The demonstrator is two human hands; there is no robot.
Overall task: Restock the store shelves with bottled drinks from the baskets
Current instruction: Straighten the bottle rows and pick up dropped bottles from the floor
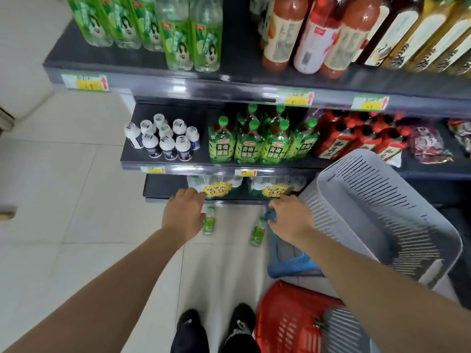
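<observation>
Two small green-labelled bottles stand on the floor tiles below the bottom shelf, one (209,222) on the left and one (257,234) on the right. My left hand (184,214) reaches down, back up and fingers curled, overlapping the left bottle's side; whether it grips the bottle is hidden. My right hand (290,216) is closed on the rim of a blue basket (288,261) just right of the second bottle. A grey slotted basket (382,212) leans tilted against the shelves at the right. A red basket (288,324) sits near my feet.
The middle shelf (163,164) carries white-capped small bottles (163,141), green tea bottles (262,141) and red-labelled dark bottles (356,138). The top shelf holds tall green-labelled and red drinks. Water packs with 9.9 tags fill the bottom shelf. My black shoes (216,329) stand on white tiles.
</observation>
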